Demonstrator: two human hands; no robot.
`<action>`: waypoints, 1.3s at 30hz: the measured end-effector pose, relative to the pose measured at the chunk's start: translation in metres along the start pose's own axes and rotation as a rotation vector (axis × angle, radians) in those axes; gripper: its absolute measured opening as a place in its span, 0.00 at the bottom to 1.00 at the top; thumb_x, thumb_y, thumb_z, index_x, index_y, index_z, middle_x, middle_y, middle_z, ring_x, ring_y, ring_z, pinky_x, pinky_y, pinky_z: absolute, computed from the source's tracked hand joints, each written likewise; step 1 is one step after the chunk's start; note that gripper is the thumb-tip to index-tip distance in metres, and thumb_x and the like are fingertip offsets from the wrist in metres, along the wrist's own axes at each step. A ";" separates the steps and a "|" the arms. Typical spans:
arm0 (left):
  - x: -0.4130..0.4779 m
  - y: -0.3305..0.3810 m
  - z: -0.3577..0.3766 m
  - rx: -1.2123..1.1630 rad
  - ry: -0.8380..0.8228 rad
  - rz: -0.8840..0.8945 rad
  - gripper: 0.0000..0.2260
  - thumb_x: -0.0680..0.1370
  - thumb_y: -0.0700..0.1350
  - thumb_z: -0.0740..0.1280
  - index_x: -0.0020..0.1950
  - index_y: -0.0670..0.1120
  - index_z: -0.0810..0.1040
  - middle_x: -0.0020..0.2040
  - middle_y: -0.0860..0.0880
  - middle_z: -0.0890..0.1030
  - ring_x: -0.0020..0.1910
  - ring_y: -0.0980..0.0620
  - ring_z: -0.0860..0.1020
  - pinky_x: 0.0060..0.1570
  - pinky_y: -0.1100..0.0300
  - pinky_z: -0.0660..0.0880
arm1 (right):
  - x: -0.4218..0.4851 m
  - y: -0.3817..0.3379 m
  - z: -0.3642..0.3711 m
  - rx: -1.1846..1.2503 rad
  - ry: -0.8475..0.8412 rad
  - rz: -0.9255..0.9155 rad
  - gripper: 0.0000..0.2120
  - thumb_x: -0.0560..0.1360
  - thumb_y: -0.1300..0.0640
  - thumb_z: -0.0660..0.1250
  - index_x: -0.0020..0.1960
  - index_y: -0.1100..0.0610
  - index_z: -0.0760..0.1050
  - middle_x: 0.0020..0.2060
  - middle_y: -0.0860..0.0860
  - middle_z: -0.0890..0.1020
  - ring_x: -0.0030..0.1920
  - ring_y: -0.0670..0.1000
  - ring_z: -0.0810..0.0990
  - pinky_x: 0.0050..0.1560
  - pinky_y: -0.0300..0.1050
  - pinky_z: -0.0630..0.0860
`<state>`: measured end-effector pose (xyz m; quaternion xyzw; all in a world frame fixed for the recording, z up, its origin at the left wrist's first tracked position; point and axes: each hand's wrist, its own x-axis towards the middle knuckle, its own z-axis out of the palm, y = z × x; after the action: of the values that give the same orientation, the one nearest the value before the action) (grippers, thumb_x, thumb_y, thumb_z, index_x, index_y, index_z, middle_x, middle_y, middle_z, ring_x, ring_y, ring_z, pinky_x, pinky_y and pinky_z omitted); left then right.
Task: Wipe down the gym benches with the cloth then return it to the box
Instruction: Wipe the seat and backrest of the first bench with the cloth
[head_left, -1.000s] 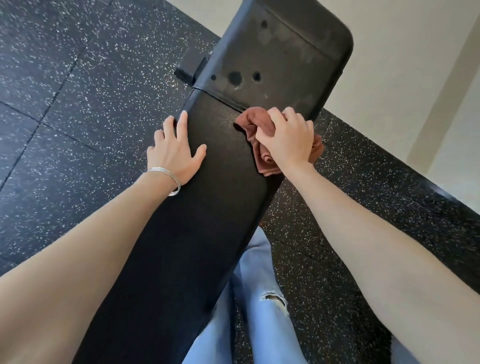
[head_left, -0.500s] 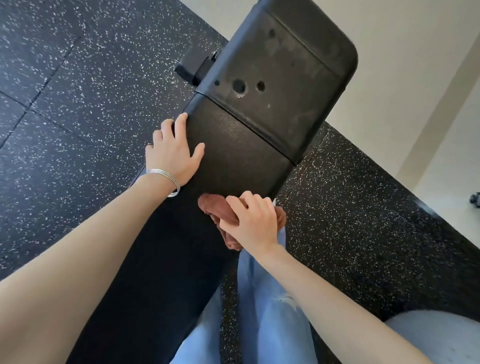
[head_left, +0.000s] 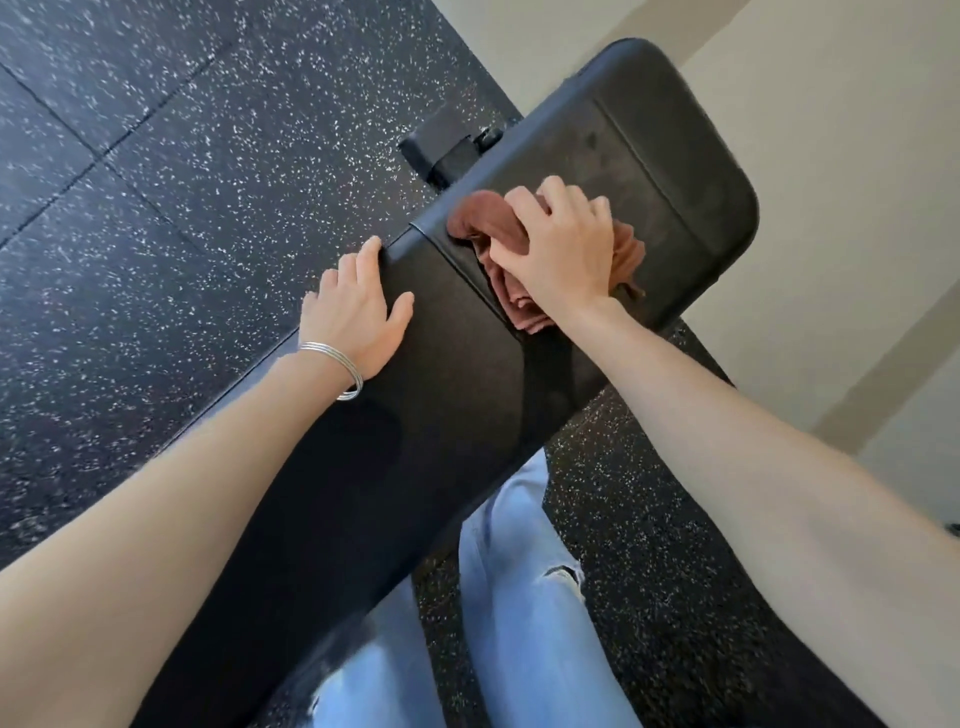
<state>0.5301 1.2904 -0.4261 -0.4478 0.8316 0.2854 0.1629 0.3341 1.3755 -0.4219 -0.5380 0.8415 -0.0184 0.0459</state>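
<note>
Cloth (head_left: 479, 219), rust-brown and bunched, gripped by right hand (head_left: 566, 247); left hand (head_left: 358, 314) flat on bench (head_left: 457, 415).

Right hand (head_left: 567, 245) atop possibly crumpled cloth (head_left: 479, 218)

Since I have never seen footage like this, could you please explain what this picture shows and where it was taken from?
There is no machine here: a person is working with bare hands. The picture comes from a camera worn on the person's head, looking forward and down at the work. The long black pad is a gym bench, standing on a dark speckled floor. The left hand, with a bracelet at the wrist, rests flat on the bench's left edge. The right hand grips a crumpled reddish-brown cloth and presses it on the bench, about where its two pads meet. Below the bench you can see the person's jeans.
</note>
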 end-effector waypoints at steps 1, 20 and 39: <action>0.003 0.002 0.000 0.001 -0.001 -0.019 0.29 0.79 0.55 0.57 0.75 0.43 0.54 0.69 0.41 0.66 0.65 0.37 0.67 0.61 0.41 0.66 | 0.013 -0.003 0.002 -0.003 0.010 -0.018 0.19 0.74 0.41 0.58 0.59 0.51 0.73 0.50 0.53 0.76 0.50 0.55 0.75 0.49 0.51 0.68; 0.013 0.035 -0.001 0.044 0.021 -0.216 0.27 0.79 0.57 0.56 0.73 0.43 0.59 0.66 0.41 0.69 0.64 0.38 0.68 0.61 0.44 0.65 | -0.047 0.043 0.002 0.037 0.069 -0.483 0.16 0.66 0.45 0.69 0.48 0.53 0.78 0.38 0.54 0.77 0.37 0.56 0.75 0.39 0.49 0.69; 0.009 0.038 -0.004 0.022 0.058 -0.236 0.30 0.78 0.58 0.58 0.73 0.42 0.59 0.68 0.40 0.69 0.66 0.38 0.67 0.64 0.46 0.64 | 0.065 -0.045 -0.006 0.018 -0.145 -0.294 0.19 0.73 0.43 0.63 0.59 0.51 0.72 0.53 0.53 0.78 0.53 0.57 0.75 0.53 0.53 0.67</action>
<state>0.4933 1.2989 -0.4147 -0.5485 0.7807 0.2420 0.1763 0.3473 1.2976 -0.4160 -0.6547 0.7481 0.0063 0.1081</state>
